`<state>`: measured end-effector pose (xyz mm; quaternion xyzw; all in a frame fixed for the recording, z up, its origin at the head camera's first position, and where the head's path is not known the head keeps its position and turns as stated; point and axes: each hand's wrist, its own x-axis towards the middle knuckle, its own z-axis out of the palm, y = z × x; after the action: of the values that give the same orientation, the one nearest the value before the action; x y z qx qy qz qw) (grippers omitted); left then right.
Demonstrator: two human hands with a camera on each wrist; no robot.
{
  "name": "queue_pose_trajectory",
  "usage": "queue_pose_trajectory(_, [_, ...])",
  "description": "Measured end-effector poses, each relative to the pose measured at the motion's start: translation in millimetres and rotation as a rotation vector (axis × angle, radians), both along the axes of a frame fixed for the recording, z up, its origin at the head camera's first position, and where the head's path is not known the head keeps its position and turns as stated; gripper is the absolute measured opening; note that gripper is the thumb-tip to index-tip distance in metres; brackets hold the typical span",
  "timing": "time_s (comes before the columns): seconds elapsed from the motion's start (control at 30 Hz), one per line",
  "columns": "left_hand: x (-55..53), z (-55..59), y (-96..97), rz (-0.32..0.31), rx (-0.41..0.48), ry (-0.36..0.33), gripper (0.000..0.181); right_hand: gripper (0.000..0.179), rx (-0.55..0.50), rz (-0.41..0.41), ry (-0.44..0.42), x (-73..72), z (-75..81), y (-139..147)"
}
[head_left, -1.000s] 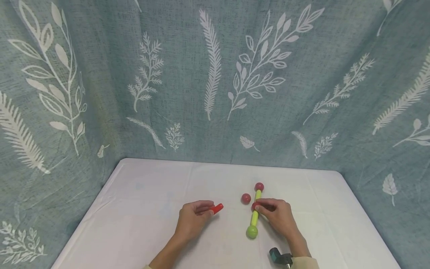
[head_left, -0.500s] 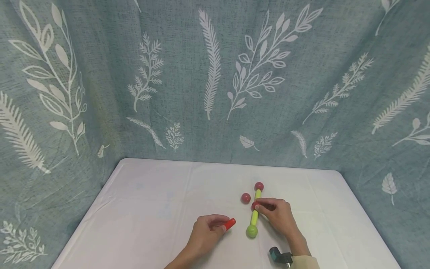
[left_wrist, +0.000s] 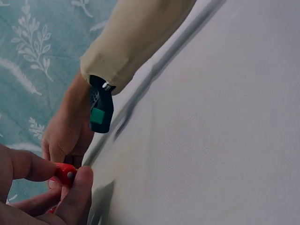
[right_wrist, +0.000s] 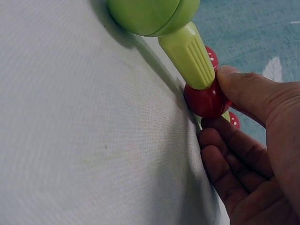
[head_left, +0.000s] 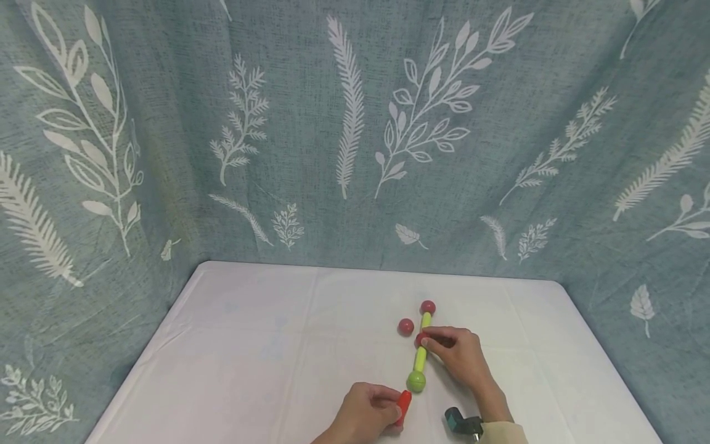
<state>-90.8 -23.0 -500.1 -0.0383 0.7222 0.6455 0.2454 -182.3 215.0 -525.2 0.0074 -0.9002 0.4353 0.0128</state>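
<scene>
A toy chain of balls and rods lies on the white cloth. Its middle dark red ball (right_wrist: 206, 101) is pinched between thumb and fingers of my right hand (head_left: 459, 356). A ridged yellow-green rod (right_wrist: 190, 56) runs from that ball to a green ball (head_left: 416, 381) at the near end. Another yellow-green rod (head_left: 426, 320) leads to a red ball (head_left: 428, 307) at the far end. My left hand (head_left: 368, 410) pinches a short red rod (head_left: 404, 404), its tip right by the green ball. In the left wrist view, the red rod's end shows a grey dot.
A loose red ball (head_left: 406, 327) sits left of the chain on the white-covered table (head_left: 249, 345). A dark wrist camera (left_wrist: 101, 105) juts from the right sleeve (left_wrist: 136, 37). A teal leaf-patterned curtain (head_left: 299, 135) hangs behind the table and at its sides.
My left hand has carried the red rod rightward and toward the near edge, up to the green ball, tilting it more upright. The right hand keeps its hold on the middle ball.
</scene>
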Motion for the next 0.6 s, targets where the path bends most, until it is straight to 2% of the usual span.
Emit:
queue_pose_trajectory(0.2, [-2.5, 4.4, 7.2, -0.041, -0.120, 0.063, 0.017, 0.020, 0.000, 0.003, 0.005, 0.5, 2.3, 0.0])
queue_pose_trajectory(0.4, [-7.3, 2.3, 16.1, -0.105, -0.274, 0.112, 0.010, 0.020, -0.013, 0.006, 0.008, 0.6, 1.4, 1.1])
queue_pose_trajectory(0.6, [-12.6, 3.3, 24.7, -0.129, -0.379, 0.145, 0.023, 0.021, -0.018, 0.008, 0.004, -0.1, -0.8, 2.2])
